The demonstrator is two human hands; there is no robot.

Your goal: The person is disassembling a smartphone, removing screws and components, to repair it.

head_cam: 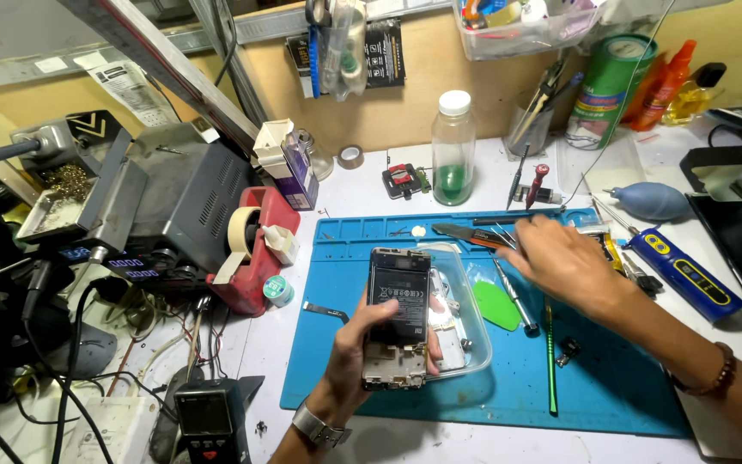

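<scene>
— On the counter (491, 185), what lies there?
— Big blue mat (611, 387). Over it, the left hand (362, 344) has its grip tight around an opened phone (398, 316), back facing up, above a clear tray (472, 344).
— And the other?
— Right hand (564, 258) rests on thin tools (495, 234); I cannot tell its grip.
</scene>
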